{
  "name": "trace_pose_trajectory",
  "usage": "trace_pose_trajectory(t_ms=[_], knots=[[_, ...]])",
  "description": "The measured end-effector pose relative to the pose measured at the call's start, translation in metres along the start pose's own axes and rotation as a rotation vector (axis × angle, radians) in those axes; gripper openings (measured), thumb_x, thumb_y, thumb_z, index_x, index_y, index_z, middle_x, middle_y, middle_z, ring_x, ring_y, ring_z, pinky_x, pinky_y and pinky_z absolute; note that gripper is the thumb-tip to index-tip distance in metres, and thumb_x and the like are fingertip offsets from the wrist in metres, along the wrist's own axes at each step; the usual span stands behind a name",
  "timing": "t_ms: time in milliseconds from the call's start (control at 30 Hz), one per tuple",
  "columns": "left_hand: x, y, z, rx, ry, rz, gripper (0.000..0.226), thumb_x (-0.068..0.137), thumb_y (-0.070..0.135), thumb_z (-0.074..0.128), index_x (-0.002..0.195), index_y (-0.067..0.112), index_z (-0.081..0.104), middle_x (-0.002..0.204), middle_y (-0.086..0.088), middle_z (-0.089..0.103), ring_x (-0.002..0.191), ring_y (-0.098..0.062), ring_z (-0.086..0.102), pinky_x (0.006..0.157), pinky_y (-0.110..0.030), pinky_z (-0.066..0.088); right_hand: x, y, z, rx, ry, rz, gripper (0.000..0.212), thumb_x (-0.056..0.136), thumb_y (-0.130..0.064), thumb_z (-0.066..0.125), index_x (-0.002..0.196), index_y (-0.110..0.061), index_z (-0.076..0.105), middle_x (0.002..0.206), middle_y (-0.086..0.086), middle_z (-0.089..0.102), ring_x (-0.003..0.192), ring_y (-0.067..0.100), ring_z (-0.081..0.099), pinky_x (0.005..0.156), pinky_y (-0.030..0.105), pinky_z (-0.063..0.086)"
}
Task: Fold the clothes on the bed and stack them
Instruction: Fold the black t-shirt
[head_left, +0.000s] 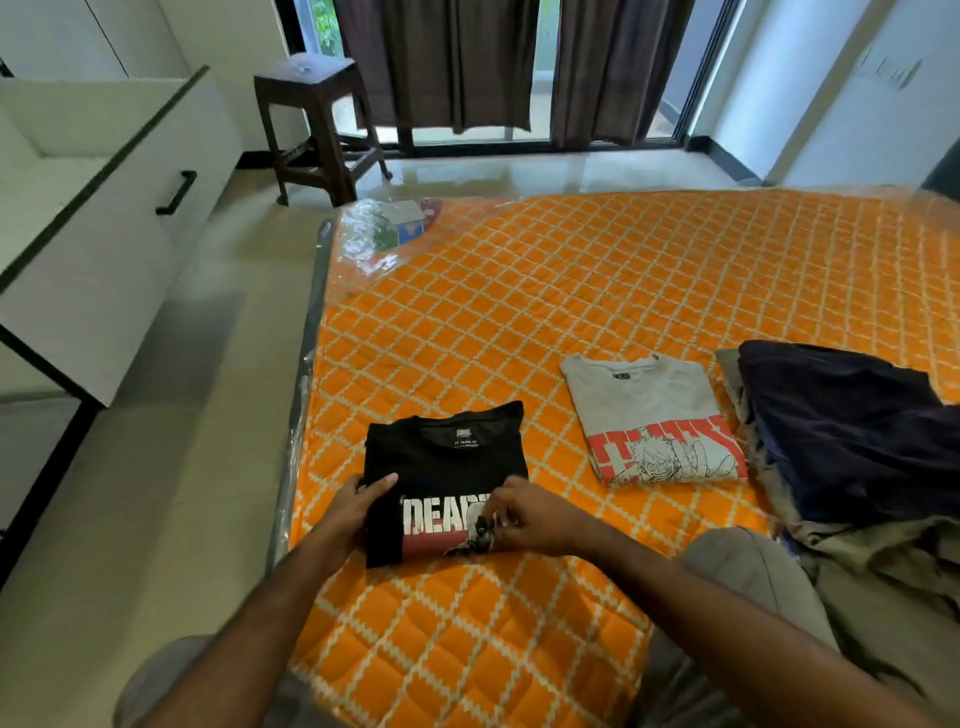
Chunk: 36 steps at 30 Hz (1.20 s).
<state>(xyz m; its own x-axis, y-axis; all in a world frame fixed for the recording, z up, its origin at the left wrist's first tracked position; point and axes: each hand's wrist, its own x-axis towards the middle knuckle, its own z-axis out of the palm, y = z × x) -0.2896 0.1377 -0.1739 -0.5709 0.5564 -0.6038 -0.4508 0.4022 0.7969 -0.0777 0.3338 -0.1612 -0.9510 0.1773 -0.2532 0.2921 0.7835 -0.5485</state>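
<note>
Black t-shirt lay folded on the bed, collar pointing away, long axis near-to-far. Left hand gripped its left edge; right hand pinched the right edge.

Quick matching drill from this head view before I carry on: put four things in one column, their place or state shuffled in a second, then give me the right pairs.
Things:
1. black T-shirt
2. grey T-shirt
3. dark navy garment
4. wooden stool

Places or states:
A. on the floor beyond the bed, near the curtains
B. folded, lying alone on the orange mattress
C. folded, with the left hand and right hand on it
D. on top of the unfolded heap at the right

Pairs: 1-C, 2-B, 3-D, 4-A
</note>
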Motion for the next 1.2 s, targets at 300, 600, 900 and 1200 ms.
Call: trace_pose_trajectory(t_ms=[300, 600, 900, 1200], knots=[[0.013, 0.000, 0.018, 0.057, 0.021, 0.016, 0.042, 0.093, 0.020, 0.070, 0.131, 0.005, 0.058, 0.110, -0.015, 0.073, 0.094, -0.034, 0.072, 0.079, -0.043, 0.057, 0.009, 0.003, -0.008, 1.093, 0.274, 0.690, 0.035, 0.093, -0.023, 0.072, 0.118, -0.008, 0.052, 0.104, 0.010, 0.070, 0.088, 0.025, 0.072, 0.072, 0.037, 0.061], [0.006, 0.042, 0.090, -0.164, -0.102, 0.090, 0.034, 0.096, 0.015, 0.061, 0.129, 0.007, 0.060, 0.118, -0.017, 0.071, 0.103, -0.039, 0.069, 0.087, -0.048, 0.056, -0.001, 0.019, -0.058, 1.349, 0.191, 0.680, 0.025, 0.088, -0.017, 0.075, 0.108, -0.005, 0.067, 0.091, 0.017, 0.076, 0.075, 0.030, 0.074, 0.071, 0.041, 0.062], [0.033, 0.143, 0.239, -0.158, -0.312, 0.376, 0.046, 0.096, 0.015, 0.064, 0.140, 0.018, 0.052, 0.128, -0.003, 0.067, 0.109, -0.027, 0.069, 0.091, -0.046, 0.057, -0.057, 0.110, -0.216, 1.105, 0.558, 0.465, 0.040, 0.092, 0.004, 0.064, 0.128, -0.012, 0.058, 0.105, 0.013, 0.073, 0.084, 0.025, 0.074, 0.071, 0.039, 0.062], [0.089, 0.084, 0.335, 0.322, -0.265, 0.094, 0.028, 0.094, 0.007, 0.063, 0.121, 0.013, 0.058, 0.119, -0.013, 0.066, 0.096, -0.028, 0.063, 0.080, -0.041, 0.053, -0.092, 0.208, -0.187, 0.604, 0.503, 0.902, 0.071, 0.080, -0.016, 0.077, 0.137, -0.001, 0.037, 0.123, 0.009, 0.059, 0.113, 0.029, 0.063, 0.086, 0.040, 0.056]])
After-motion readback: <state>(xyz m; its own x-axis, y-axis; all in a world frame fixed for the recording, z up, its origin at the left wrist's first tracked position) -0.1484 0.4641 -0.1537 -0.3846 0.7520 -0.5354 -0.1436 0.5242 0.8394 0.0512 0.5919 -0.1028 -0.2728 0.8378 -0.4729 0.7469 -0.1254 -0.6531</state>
